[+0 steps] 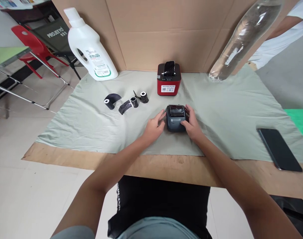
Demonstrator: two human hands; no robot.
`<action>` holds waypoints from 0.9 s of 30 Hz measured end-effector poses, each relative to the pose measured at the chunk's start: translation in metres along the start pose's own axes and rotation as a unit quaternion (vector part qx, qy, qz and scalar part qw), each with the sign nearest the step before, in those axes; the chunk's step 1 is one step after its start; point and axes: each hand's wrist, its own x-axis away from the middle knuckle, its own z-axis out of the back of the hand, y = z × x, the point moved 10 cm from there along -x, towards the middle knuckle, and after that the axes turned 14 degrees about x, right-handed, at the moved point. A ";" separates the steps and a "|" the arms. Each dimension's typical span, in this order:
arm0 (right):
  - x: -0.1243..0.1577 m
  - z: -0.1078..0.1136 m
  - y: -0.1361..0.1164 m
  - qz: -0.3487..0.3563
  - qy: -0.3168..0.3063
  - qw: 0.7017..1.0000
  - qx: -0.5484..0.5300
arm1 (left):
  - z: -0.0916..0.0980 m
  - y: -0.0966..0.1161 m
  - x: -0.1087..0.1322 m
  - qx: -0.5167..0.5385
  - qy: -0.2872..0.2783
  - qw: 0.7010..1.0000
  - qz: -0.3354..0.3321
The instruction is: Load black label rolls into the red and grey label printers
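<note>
Both hands were wrapped around the little dark printer (175, 118), left hand (153, 127) and right hand (192, 124) gripping its sides, red printer (168, 79) just behind.

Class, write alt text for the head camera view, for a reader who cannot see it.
The right hand clasps a dark printer on a green cloth while the left hand touches its side. Behind are a red printer, a white bottle and a clear bottle; three black rolls lie left, a phone right.
</note>
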 end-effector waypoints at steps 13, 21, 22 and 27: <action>0.002 -0.006 -0.012 0.037 -0.049 0.993 0.104 | -0.031 0.013 0.006 -0.218 -0.072 0.965 -0.129; 0.003 -0.006 -0.014 0.030 -0.049 0.993 0.105 | -0.033 0.013 0.007 -0.261 -0.079 0.955 -0.120; 0.003 -0.005 -0.014 0.030 -0.047 0.993 0.104 | -0.034 0.013 0.007 -0.264 -0.078 0.953 -0.123; 0.002 -0.005 -0.013 0.028 -0.041 0.993 0.107 | -0.034 0.014 0.009 -0.278 -0.079 0.947 -0.141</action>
